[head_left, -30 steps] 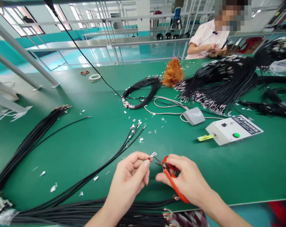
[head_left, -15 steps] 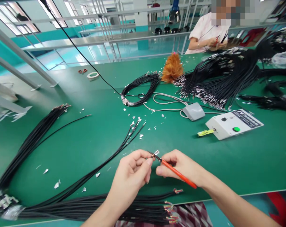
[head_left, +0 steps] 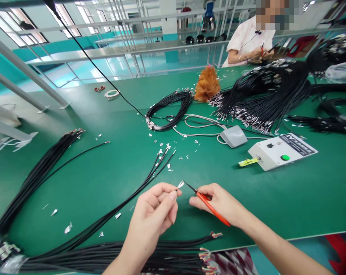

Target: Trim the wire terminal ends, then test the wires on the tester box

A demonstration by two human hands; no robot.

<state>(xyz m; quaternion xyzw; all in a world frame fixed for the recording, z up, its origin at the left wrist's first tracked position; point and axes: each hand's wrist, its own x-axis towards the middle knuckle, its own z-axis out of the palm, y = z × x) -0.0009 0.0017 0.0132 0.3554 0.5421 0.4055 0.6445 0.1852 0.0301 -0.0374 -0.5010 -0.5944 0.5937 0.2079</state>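
My left hand [head_left: 156, 212] pinches the end of a black cable between thumb and fingertips. A piece of silver foil [head_left: 180, 185] sticks up from that end. My right hand [head_left: 220, 200] is wrapped around red-handled snips [head_left: 214, 210], whose thin dark tips point up and left, just right of the foil and apart from it. Under my left forearm runs a bundle of black cables [head_left: 104, 254], with coloured wires bared at the right ends. A few more black cables [head_left: 133, 188] with silvery ends lie on the green table [head_left: 276, 202] to the left.
Foil scraps [head_left: 68, 228] are scattered about. Beyond lie a coiled cable bundle [head_left: 187, 104], an orange fluffy duster [head_left: 207, 84], a grey pedal [head_left: 233, 136] and a white box [head_left: 282, 151] with a green button. Many cables [head_left: 276, 88] heap at right, near a co-worker [head_left: 244, 42].
The snips' tips have come away from the cable end and now stand to its right. My left hand has shifted slightly left, with the foil still on the cable.
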